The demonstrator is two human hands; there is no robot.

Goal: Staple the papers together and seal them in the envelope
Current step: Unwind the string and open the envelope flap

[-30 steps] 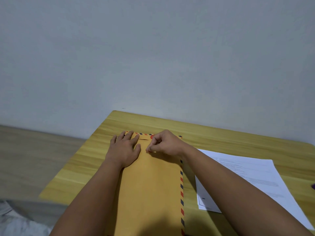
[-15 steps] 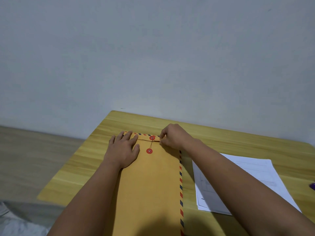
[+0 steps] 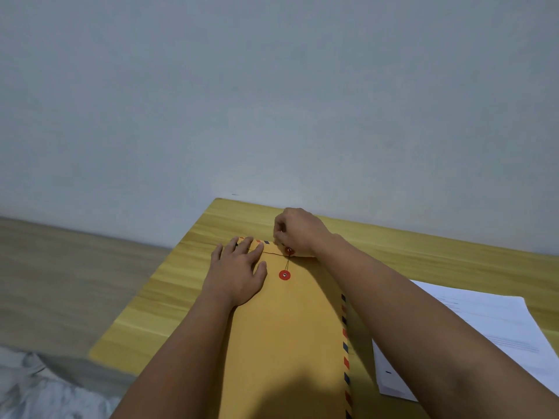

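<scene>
The envelope lies lengthwise on the wooden table, running from the bottom centre of the frame up to the middle, its striped edge on the right. Near its far end two red discs are seen: the upper disc on the flap and the lower disc on the body, joined by a thin string that also runs left across the flap.

The right hand is closed at the flap just above the upper disc, fingers pinched together. The string end is judged to be held there, though the pinch itself is too small to confirm. The left hand is laid flat and spread on the upper left of the envelope, gripping nothing, only pressing it down.

The papers are seen lying outside the envelope at the lower right, so the closure is probably being unwound for opening.

For this step to go well, the string should be kept lightly taut and led around the discs in small circles, with the flap pinned flat so the envelope is not dragged. A hard tug should be avoided, since a disc could be torn from the paper.
</scene>
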